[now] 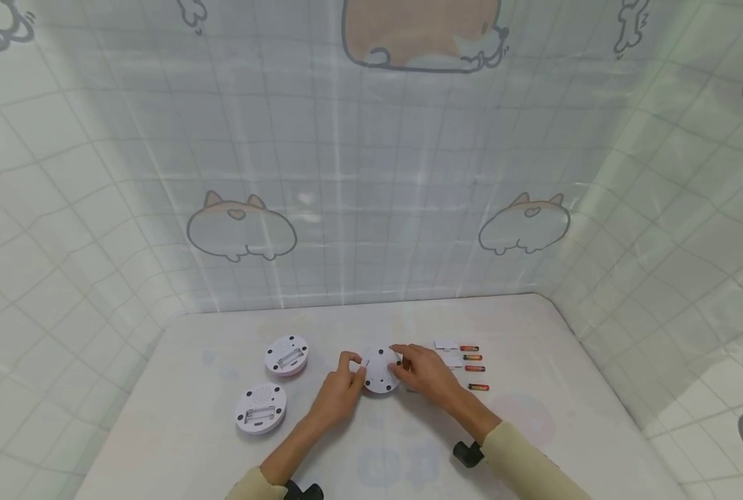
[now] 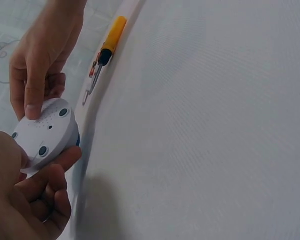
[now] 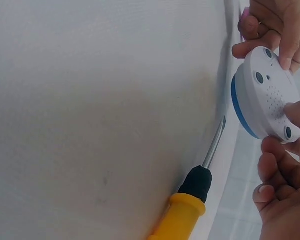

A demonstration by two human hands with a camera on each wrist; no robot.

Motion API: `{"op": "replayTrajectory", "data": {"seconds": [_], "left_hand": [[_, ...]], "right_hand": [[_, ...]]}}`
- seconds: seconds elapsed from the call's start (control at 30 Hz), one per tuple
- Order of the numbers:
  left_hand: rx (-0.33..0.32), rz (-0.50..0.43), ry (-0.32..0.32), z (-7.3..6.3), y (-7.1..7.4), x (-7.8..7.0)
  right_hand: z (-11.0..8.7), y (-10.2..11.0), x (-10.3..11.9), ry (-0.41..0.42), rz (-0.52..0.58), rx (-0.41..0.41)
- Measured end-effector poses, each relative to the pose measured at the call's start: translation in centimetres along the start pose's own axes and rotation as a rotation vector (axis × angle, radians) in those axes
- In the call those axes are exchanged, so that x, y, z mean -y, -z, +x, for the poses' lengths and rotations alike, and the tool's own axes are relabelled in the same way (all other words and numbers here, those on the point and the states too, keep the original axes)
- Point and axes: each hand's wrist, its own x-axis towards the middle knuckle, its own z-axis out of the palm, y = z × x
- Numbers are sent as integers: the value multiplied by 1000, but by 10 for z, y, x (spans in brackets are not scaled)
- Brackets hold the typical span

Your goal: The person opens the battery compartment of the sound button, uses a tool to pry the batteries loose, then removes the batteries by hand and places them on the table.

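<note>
Between both hands is a round white battery device (image 1: 380, 371), its underside showing small dark feet and a cluster of speaker holes. A blue band (image 3: 242, 111) runs round its lower edge in the right wrist view. My left hand (image 1: 339, 392) grips one side of it, thumb on the white face and fingers at the rim. From the other side my right hand (image 1: 432, 376) holds it, the thumb on the perforated face and fingers under the edge. The cover area is partly hidden by the fingers in the left wrist view.
Two similar round devices (image 1: 287, 355) (image 1: 261, 408) lie on the left with open battery slots. Right of the hands are white covers (image 1: 445, 344) and several batteries (image 1: 475, 369). A yellow-handled screwdriver (image 3: 182, 215) lies on the white table (image 1: 184, 389) near the right hand.
</note>
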Motion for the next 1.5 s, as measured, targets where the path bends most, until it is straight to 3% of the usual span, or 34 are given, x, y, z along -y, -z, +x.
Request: {"op": "replayTrajectory", "data": {"seconds": [0.23,0.33,0.5,0.67,0.93,1.07,1.23,1.4,1.5], "left_hand": [[19,33,21,1,2,2],[7,88,18,3,4,3],[-94,247,-45,7,9,4],[-178,302,-105,10,12,4],[-127,323,-188,14,16,4],[-135,360,-214,12,17,5],[-122,321,-182,13,16,9],[-110,172,-99,14,16,11],[-126,88,-59,14,16,7]], "right_hand": [[3,-6,0,-15,-8,38],[3,-7,0,-7,-23,33],[6,-9,0,23,-68,15],[6,-9,0,76,-91,2],[6,-10,6,64,-134,90],[6,-10,7,64,-111,107],[10,-10,5,34,17,44],[13,-7,5,28,107,-42],[12,-6,6,40,116,-41]]}}
